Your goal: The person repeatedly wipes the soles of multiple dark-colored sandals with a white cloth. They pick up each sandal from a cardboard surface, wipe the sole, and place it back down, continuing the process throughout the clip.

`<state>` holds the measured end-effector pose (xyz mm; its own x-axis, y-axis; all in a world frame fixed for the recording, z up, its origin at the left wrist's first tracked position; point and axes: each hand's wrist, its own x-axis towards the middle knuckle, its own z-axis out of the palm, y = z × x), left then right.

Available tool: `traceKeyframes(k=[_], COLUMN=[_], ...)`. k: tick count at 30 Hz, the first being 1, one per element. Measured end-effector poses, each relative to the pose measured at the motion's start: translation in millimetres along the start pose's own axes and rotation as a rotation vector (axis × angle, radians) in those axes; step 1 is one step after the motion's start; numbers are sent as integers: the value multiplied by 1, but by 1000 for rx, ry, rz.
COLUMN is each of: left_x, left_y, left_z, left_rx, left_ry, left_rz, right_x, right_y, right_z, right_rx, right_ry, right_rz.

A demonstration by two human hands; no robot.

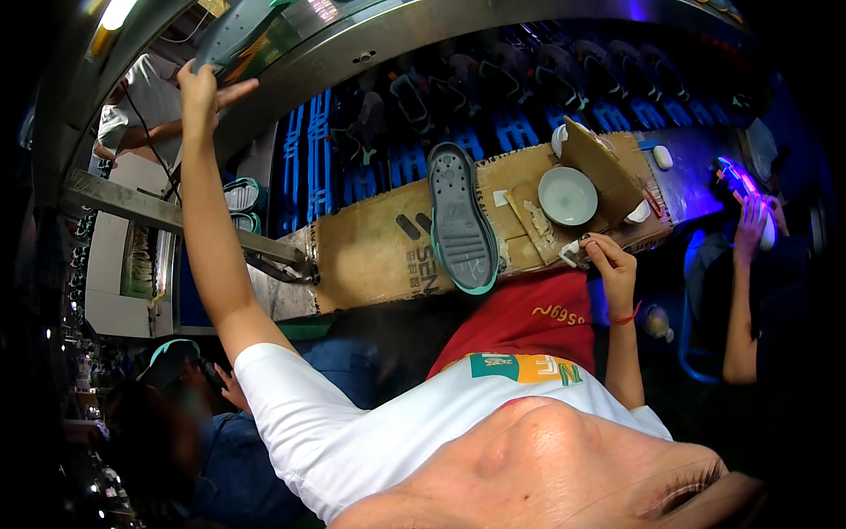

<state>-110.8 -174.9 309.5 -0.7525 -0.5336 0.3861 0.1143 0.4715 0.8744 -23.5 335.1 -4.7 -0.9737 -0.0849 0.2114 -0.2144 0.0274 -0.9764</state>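
Observation:
Stretched far up to the left, my left hand [201,101] pinches the edge of a dark grey shoe sole [236,40] between thumb and fingers. Its other fingers point away to the side. On the cardboard lies another grey shoe sole [458,212] with a teal edge, a pattern of holes at its far end and a ribbed middle. My right hand [610,263] is closed near the cardboard's front edge, with a small whitish piece [573,255] at its fingertips, whose kind I cannot make out. A white bowl [567,196] sits just beyond that hand.
A cardboard sheet [361,256] covers the bench, with an upright flap [604,172] by the bowl. Behind runs a rack of blue-lit holders [520,132]. A metal rail [361,57] arches overhead. At right, a co-worker's hands [753,220] hold a brightly lit shoe [738,179]. Another person sits lower left.

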Motion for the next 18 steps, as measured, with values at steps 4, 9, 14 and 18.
traceKeyframes(k=[4, 9, 14, 18], left_x=[43, 27, 43, 76], left_y=[-32, -65, -71, -79], left_z=[-26, 6, 8, -20], left_rx=[529, 803, 410, 313], left_ry=[-258, -76, -138, -249], left_rz=[-92, 432, 335, 122], right_x=[-6, -9, -3, -2], right_y=[6, 17, 10, 7], right_z=[-7, -18, -6, 8], right_rx=[-29, -12, 7, 12], right_ry=[17, 40, 4, -26], right_rz=[-28, 14, 1, -18])
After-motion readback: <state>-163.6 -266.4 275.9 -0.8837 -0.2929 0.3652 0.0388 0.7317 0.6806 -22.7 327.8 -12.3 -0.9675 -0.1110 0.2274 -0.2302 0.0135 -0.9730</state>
